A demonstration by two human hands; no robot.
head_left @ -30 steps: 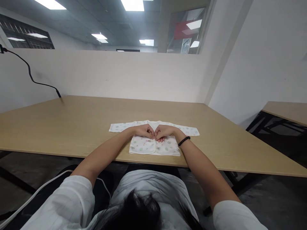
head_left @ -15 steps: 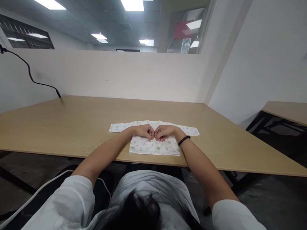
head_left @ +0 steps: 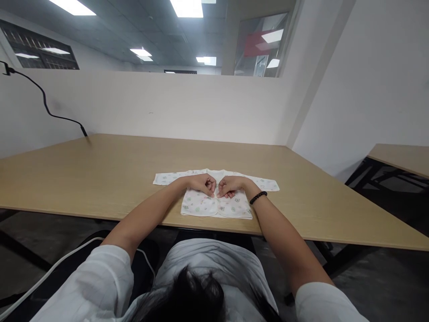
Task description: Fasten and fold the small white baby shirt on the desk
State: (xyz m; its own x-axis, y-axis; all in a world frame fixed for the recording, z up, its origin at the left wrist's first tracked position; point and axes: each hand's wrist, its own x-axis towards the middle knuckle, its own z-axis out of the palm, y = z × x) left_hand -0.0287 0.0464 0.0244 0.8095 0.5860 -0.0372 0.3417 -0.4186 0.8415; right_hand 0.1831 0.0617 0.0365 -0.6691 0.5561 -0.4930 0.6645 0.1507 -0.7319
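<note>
- White partition [head_left: 201,105], the widest thing in view, across twelve o'clock behind the table; ceiling lights [head_left: 187,8] show above its top edge
- Pale wood table [head_left: 114,170], running from nine o'clock round to three; its front edge passes just before the person's body
- Person in a white top [head_left: 214,257], at six o'clock; both bare forearms reach over the front edge towards the middle, one from seven o'clock, one from five
- Second table [head_left: 402,156], at about two o'clock, apart from the first, on dark legs
- Small printed garment [head_left: 197,206], white with little green, pink and grey figures; it lies flat near the front edge of the table, sleeves spread to ten and two o'clock, body towards six; a seam or opening runs down its middle to rounded hem corners
- Black cable [head_left: 45,96], at ten o'clock, drooping along the wall to the table's far corner
- Left hand [head_left: 203,183], over the garment's middle; fingers bent and narrow, tips down at the centre line; whether they pinch cloth, I cannot tell
- Right hand [head_left: 229,185], just beside it at three o'clock, likewise curled narrow, tips at the same line; I cannot tell if cloth is caught
- Black beaded bracelet [head_left: 258,197], around the right wrist
</note>
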